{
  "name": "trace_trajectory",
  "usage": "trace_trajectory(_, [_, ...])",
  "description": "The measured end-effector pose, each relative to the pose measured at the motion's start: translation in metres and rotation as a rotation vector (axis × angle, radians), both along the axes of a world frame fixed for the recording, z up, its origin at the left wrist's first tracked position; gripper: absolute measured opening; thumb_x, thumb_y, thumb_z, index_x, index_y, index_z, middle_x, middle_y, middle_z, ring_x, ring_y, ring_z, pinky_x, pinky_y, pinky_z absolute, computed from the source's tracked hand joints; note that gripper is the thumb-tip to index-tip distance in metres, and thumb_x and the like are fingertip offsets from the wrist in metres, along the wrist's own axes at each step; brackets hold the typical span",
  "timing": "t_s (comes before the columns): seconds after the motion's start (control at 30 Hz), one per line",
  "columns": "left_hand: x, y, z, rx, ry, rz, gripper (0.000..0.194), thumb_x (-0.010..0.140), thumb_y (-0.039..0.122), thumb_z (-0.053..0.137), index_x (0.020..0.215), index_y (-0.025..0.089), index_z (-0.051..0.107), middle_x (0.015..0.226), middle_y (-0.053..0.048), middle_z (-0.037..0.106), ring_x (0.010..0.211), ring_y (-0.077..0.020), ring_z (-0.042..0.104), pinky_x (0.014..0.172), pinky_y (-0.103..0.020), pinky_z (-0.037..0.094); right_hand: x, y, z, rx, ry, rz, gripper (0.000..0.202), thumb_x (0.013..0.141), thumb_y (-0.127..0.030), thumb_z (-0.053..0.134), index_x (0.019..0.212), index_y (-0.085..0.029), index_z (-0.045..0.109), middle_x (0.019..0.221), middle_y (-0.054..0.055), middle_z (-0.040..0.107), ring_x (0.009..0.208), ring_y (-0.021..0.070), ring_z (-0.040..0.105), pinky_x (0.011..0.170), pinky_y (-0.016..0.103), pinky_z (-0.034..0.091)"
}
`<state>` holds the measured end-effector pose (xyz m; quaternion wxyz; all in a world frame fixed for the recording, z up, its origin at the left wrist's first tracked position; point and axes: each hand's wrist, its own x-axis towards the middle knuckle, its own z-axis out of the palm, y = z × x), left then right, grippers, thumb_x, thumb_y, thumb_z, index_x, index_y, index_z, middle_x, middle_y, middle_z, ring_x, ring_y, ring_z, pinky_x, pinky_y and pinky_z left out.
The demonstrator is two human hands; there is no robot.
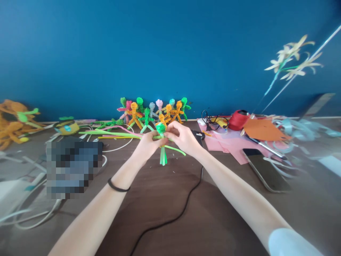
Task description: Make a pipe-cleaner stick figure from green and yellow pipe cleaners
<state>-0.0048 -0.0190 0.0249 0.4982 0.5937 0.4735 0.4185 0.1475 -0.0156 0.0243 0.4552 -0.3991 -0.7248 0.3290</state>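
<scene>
Between my two hands is a green pipe-cleaner figure with a coiled round head. Its loose stems hang down below my fingers, and one light green stem sticks out to the right. My left hand is closed around the figure just under its head. On the other side my right hand pinches it at the same height. The fingertips of both hands nearly meet and partly hide the figure's middle. Behind it, several finished pipe-cleaner figures in orange, green, pink and grey stand against the blue wall.
Loose pipe cleaners lie left of my hands. A blurred-out device with white cables is further left. To the right are pink paper, a red thread spool, orange paper and a phone. A black cable crosses the table.
</scene>
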Motion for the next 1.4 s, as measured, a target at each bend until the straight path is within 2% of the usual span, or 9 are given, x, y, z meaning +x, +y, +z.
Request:
trace_trajectory(0.13, [-0.002, 0.001, 0.0, 0.04, 0.057, 0.034, 0.033, 0.062, 0.037, 0.068, 0.084, 0.013, 0.065, 0.072, -0.004, 0.069, 0.075, -0.0207, 0.064, 0.075, -0.032, 0.046, 0.007, 0.003, 0.004, -0.106, 0.005, 0.063, 0.017, 0.078, -0.032, 0.056, 0.082, -0.018, 0.049, 0.071, 0.001, 0.06, 0.056, 0.0106, 0.056, 0.05, 0.023, 0.044])
trace_trajectory(0.27, [-0.005, 0.004, -0.002, 0.082, 0.082, 0.042, 0.035, 0.066, 0.04, 0.064, 0.087, 0.012, 0.065, 0.073, -0.006, 0.068, 0.075, -0.0206, 0.063, 0.077, -0.033, 0.045, 0.015, 0.006, 0.006, -0.235, -0.078, 0.169, 0.018, 0.078, -0.033, 0.056, 0.076, -0.017, 0.05, 0.061, 0.0, 0.059, 0.048, 0.0106, 0.053, 0.045, 0.023, 0.042])
trace_trajectory(0.37, [-0.006, 0.005, -0.002, 0.07, 0.061, 0.006, 0.037, 0.067, 0.04, 0.064, 0.089, 0.011, 0.065, 0.076, -0.007, 0.069, 0.076, -0.0212, 0.064, 0.078, -0.034, 0.046, 0.017, 0.007, 0.006, -0.203, -0.093, 0.163, 0.016, 0.077, -0.029, 0.057, 0.071, -0.016, 0.049, 0.058, -0.002, 0.056, 0.047, 0.0088, 0.05, 0.046, 0.022, 0.039])
trace_trajectory(0.53, [-0.006, 0.004, 0.002, 0.018, -0.002, -0.066, 0.037, 0.064, 0.036, 0.068, 0.092, 0.012, 0.066, 0.078, -0.008, 0.072, 0.078, -0.0221, 0.065, 0.079, -0.033, 0.047, 0.019, 0.008, 0.006, -0.121, -0.091, 0.195, 0.011, 0.074, -0.022, 0.057, 0.07, -0.015, 0.049, 0.064, -0.002, 0.057, 0.056, 0.0088, 0.052, 0.055, 0.023, 0.04])
trace_trajectory(0.7, [-0.005, 0.003, 0.003, 0.064, 0.033, -0.032, 0.032, 0.063, 0.033, 0.069, 0.088, 0.013, 0.068, 0.077, -0.006, 0.072, 0.078, -0.0229, 0.066, 0.079, -0.033, 0.047, 0.019, 0.007, 0.008, -0.122, -0.105, 0.197, 0.01, 0.074, -0.022, 0.056, 0.071, -0.015, 0.05, 0.063, -0.002, 0.056, 0.056, 0.0093, 0.052, 0.055, 0.023, 0.04])
trace_trajectory(0.97, [-0.005, 0.004, 0.0, 0.035, -0.018, -0.055, 0.031, 0.062, 0.027, 0.069, 0.089, 0.013, 0.066, 0.081, -0.006, 0.072, 0.08, -0.0219, 0.066, 0.08, -0.032, 0.047, 0.019, 0.008, 0.007, -0.137, -0.085, 0.189, 0.011, 0.075, -0.024, 0.056, 0.071, -0.015, 0.051, 0.061, -0.002, 0.056, 0.054, 0.0088, 0.05, 0.053, 0.023, 0.039])
trace_trajectory(1.23, [-0.003, 0.001, 0.004, 0.095, 0.049, 0.003, 0.024, 0.06, 0.03, 0.071, 0.079, 0.015, 0.067, 0.074, -0.004, 0.071, 0.074, -0.0207, 0.065, 0.072, -0.03, 0.048, 0.02, 0.007, 0.009, -0.159, -0.062, 0.199, 0.011, 0.073, -0.022, 0.057, 0.07, -0.015, 0.05, 0.06, -0.002, 0.054, 0.053, 0.0082, 0.05, 0.053, 0.023, 0.038])
trace_trajectory(1.4, [0.0, -0.001, 0.003, 0.083, -0.002, 0.034, 0.026, 0.06, 0.034, 0.071, 0.075, 0.014, 0.065, 0.07, -0.004, 0.07, 0.072, -0.0206, 0.064, 0.07, -0.03, 0.047, 0.018, 0.006, 0.01, -0.127, -0.059, 0.202, 0.01, 0.073, -0.021, 0.056, 0.069, -0.016, 0.048, 0.061, -0.002, 0.054, 0.055, 0.0088, 0.05, 0.054, 0.023, 0.039])
